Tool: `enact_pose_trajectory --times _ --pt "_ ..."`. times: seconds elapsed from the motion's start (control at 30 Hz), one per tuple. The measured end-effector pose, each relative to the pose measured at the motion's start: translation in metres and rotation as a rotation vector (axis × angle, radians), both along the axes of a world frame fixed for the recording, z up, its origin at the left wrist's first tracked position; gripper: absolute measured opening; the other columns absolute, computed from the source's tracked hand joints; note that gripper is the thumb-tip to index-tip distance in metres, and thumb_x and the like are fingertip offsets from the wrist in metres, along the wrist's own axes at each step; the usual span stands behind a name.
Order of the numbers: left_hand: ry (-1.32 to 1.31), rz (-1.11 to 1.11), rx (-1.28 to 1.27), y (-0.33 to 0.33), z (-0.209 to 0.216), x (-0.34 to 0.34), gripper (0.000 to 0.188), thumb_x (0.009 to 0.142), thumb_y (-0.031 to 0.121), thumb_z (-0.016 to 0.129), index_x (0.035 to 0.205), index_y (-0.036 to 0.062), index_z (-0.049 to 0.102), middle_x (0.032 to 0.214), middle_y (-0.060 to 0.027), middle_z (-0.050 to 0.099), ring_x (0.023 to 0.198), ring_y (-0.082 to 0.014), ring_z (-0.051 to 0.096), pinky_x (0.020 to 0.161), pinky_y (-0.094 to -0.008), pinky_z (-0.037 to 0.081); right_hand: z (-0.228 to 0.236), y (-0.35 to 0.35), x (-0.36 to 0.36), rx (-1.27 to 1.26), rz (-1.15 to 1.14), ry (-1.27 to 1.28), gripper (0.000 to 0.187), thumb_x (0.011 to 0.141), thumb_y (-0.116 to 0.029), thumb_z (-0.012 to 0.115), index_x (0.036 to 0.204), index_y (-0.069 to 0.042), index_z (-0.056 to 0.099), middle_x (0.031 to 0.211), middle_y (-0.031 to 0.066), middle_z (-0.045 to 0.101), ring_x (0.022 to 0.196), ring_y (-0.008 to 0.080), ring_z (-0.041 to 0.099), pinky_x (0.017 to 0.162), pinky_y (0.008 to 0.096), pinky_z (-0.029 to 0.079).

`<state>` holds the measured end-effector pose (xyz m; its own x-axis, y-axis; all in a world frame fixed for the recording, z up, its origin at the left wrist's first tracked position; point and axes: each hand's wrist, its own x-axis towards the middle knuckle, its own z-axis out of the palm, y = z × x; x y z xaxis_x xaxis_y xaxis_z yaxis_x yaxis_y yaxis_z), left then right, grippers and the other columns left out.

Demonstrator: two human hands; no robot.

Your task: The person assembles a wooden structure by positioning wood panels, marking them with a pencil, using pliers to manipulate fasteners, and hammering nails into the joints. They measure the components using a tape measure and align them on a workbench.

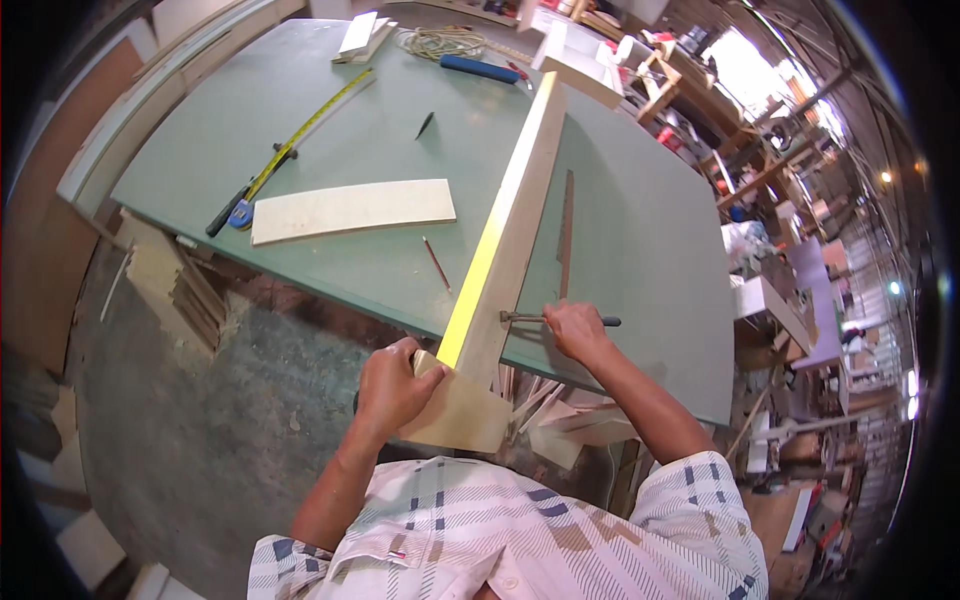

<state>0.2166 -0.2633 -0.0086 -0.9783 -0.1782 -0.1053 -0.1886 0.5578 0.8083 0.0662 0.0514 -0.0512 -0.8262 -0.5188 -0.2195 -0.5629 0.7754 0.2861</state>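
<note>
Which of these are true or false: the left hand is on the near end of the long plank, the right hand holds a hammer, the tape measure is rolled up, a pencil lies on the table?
1. The left hand is on the near end of the long plank. True.
2. The right hand holds a hammer against the plank. True.
3. The tape measure is rolled up. False: its yellow tape is pulled out across the table.
4. A pencil lies on the table. True.
5. The flat board rests on the plank. False: it lies apart, left of it.

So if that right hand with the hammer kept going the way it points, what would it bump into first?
The right hand points left across the table edge, so its hammer head would likely first meet the side of the long wooden board, which it already seems almost to touch.
</note>
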Motion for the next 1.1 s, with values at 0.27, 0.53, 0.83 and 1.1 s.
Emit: enact_pose_trajectory --times 0.27,0.53,0.83,1.1 --pt "0.036 0.078 -0.227 0.106 0.038 0.022 0.036 0.073 0.030 0.080 0.083 -0.0008 0.065 0.074 -0.0213 0.066 0.070 -0.0389 0.067 0.063 -0.0444 0.049 -0.032 0.048 0.006 -0.079 0.100 0.094 0.015 0.091 -0.018 0.055 0.091 -0.010 0.067 0.085 0.0120 0.070 0.076 0.0303 0.072 0.065 0.0475 0.053" --pt "0.078 0.094 -0.314 0.148 0.041 0.030 0.034 0.072 0.029 0.077 0.087 0.0008 0.065 0.075 -0.0209 0.066 0.071 -0.0392 0.067 0.064 -0.0448 0.050 -0.040 0.062 0.007 -0.202 0.099 0.186 0.012 0.089 -0.017 0.057 0.090 -0.010 0.067 0.087 0.0110 0.068 0.082 0.0289 0.072 0.068 0.0466 0.052" --pt "0.077 0.086 -0.335 0.172 0.039 0.034 0.032 0.074 0.027 0.076 0.087 0.0011 0.065 0.075 -0.0208 0.066 0.073 -0.0407 0.066 0.065 -0.0455 0.050 -0.047 0.066 0.003 -0.184 0.062 0.177 0.021 0.091 -0.020 0.056 0.098 -0.007 0.070 0.095 0.0116 0.068 0.091 0.0291 0.070 0.076 0.0536 0.053" --pt "0.085 0.113 -0.317 0.173 0.037 0.034 0.030 0.074 0.026 0.076 0.084 0.0010 0.064 0.074 -0.0201 0.065 0.072 -0.0397 0.067 0.064 -0.0456 0.050 -0.067 0.073 0.008 -0.255 0.033 0.141 0.020 0.087 -0.018 0.059 0.096 -0.003 0.068 0.094 0.0133 0.066 0.089 0.0289 0.068 0.071 0.0485 0.052"
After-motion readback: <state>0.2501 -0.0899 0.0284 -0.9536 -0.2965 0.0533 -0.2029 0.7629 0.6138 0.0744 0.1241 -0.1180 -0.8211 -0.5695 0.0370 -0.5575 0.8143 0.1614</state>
